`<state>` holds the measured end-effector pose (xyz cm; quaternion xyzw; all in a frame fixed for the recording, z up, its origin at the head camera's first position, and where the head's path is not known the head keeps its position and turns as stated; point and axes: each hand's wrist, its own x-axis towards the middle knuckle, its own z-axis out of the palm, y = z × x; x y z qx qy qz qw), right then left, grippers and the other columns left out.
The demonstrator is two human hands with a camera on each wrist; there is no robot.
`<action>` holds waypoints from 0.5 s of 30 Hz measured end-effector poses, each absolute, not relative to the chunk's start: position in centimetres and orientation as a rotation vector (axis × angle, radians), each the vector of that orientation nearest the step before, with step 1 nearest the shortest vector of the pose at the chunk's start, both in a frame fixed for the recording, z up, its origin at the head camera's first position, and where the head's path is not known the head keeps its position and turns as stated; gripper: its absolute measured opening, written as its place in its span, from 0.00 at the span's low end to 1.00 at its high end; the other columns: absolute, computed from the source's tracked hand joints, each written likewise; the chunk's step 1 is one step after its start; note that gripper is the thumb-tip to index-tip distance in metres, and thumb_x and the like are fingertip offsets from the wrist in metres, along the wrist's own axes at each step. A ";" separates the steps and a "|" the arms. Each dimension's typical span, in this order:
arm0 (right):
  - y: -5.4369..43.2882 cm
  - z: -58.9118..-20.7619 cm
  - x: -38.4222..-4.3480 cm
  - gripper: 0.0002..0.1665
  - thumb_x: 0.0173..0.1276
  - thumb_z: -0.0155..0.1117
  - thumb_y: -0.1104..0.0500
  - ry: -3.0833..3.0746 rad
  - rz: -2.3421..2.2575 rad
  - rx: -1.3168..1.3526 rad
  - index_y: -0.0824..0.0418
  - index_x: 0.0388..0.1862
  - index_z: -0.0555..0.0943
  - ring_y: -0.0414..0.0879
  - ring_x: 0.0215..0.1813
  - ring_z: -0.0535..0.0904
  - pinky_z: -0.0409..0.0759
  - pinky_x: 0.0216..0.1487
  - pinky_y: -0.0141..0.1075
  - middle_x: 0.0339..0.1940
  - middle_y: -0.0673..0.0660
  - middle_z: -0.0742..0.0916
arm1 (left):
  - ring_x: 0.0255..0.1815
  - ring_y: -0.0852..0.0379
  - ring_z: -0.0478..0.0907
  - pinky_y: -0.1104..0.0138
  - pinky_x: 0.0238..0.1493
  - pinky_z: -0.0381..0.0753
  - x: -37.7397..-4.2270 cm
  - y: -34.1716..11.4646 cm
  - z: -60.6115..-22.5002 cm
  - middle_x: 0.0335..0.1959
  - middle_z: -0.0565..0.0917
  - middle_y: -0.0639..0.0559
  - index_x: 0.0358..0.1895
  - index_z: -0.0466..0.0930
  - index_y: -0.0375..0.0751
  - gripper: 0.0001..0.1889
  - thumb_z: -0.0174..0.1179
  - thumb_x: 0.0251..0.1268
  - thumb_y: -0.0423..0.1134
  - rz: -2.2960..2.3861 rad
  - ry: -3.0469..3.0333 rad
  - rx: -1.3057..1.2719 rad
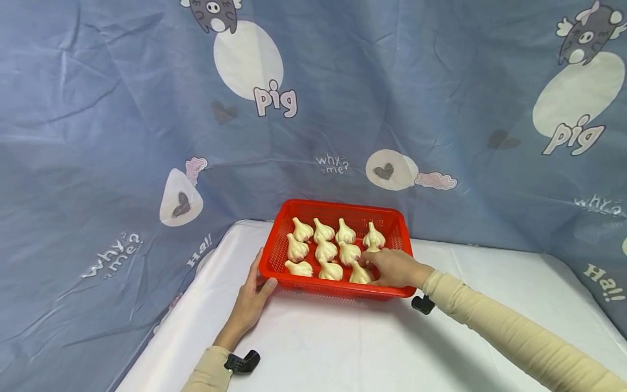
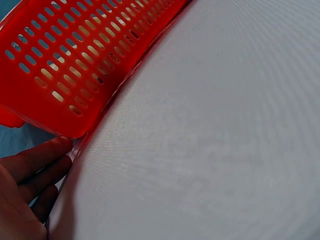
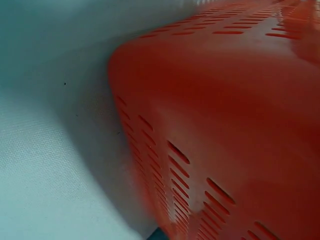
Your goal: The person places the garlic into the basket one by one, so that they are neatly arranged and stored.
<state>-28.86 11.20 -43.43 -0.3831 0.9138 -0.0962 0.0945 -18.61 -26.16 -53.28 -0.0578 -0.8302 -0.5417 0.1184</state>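
A red perforated plastic basket (image 1: 338,288) holds several white garlic bulbs (image 1: 325,251) in rough rows. My right hand (image 1: 394,267) reaches over the basket's right front corner, its fingers and thumb round a garlic bulb (image 1: 361,274) in the front row. Behind that hand another bulb is partly hidden. At the left front corner, my left hand (image 1: 252,302) touches the basket from outside, thumb near the rim. In the left wrist view the left fingers (image 2: 40,162) stretch toward the basket's lower corner. Only the basket's outer wall (image 3: 210,120) fills the right wrist view; the right hand is hidden there.
The basket stands on a table with a white cloth (image 1: 343,348), near its back edge. A blue printed curtain (image 1: 313,109) hangs behind and to the left and right. Dark wrist straps (image 1: 242,362) are on both forearms.
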 end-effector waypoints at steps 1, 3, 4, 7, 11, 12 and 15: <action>11.3 -43.4 -28.9 0.23 0.62 0.82 0.54 2.707 -0.291 -1.141 0.52 0.53 0.83 0.41 0.40 0.85 0.86 0.44 0.44 0.39 0.46 0.90 | 0.67 0.38 0.83 0.34 0.71 0.71 -18.6 -26.1 -53.3 0.76 0.75 0.38 0.87 0.49 0.66 0.43 0.61 0.77 0.43 -1.589 -2.428 -0.170; 11.4 -43.4 -28.9 0.23 0.62 0.82 0.54 2.700 -0.305 -1.150 0.53 0.53 0.83 0.41 0.40 0.85 0.86 0.45 0.44 0.39 0.47 0.90 | 0.68 0.38 0.82 0.34 0.71 0.71 -18.7 -26.1 -53.3 0.76 0.75 0.38 0.87 0.49 0.66 0.43 0.61 0.77 0.43 -1.600 -2.426 -0.173; 11.4 -43.4 -28.9 0.22 0.63 0.82 0.53 2.694 -0.312 -1.154 0.53 0.53 0.83 0.41 0.40 0.84 0.85 0.45 0.43 0.40 0.47 0.90 | 0.68 0.38 0.82 0.35 0.72 0.71 -18.7 -26.1 -53.3 0.76 0.75 0.38 0.87 0.49 0.66 0.43 0.61 0.77 0.43 -1.605 -2.425 -0.175; 11.6 -43.2 -28.9 0.22 0.63 0.81 0.52 2.674 -0.339 -1.166 0.55 0.54 0.84 0.41 0.39 0.83 0.85 0.46 0.42 0.40 0.48 0.90 | 0.68 0.38 0.82 0.34 0.71 0.71 -18.7 -26.1 -53.3 0.75 0.76 0.38 0.87 0.49 0.65 0.43 0.61 0.77 0.43 -1.604 -2.423 -0.176; 11.7 -43.0 -28.8 0.21 0.64 0.81 0.51 2.659 -0.376 -1.215 0.57 0.52 0.85 0.42 0.39 0.84 0.85 0.47 0.41 0.39 0.49 0.90 | 0.67 0.37 0.83 0.33 0.71 0.70 -18.7 -26.1 -53.4 0.75 0.76 0.38 0.88 0.48 0.65 0.43 0.61 0.77 0.43 -1.587 -2.425 -0.172; 11.7 -43.0 -28.8 0.21 0.65 0.81 0.51 2.661 -0.387 -1.227 0.57 0.51 0.85 0.42 0.40 0.85 0.85 0.48 0.41 0.39 0.49 0.90 | 0.67 0.37 0.83 0.33 0.71 0.70 -18.7 -26.1 -53.4 0.75 0.76 0.38 0.88 0.48 0.65 0.43 0.61 0.77 0.43 -1.584 -2.426 -0.172; 11.9 -42.9 -28.4 0.20 0.64 0.81 0.50 2.700 -0.425 -1.239 0.58 0.50 0.86 0.44 0.41 0.87 0.85 0.48 0.41 0.39 0.50 0.91 | 0.67 0.37 0.83 0.32 0.70 0.71 -18.6 -26.2 -53.5 0.77 0.75 0.39 0.88 0.48 0.65 0.43 0.60 0.77 0.44 -1.575 -2.429 -0.176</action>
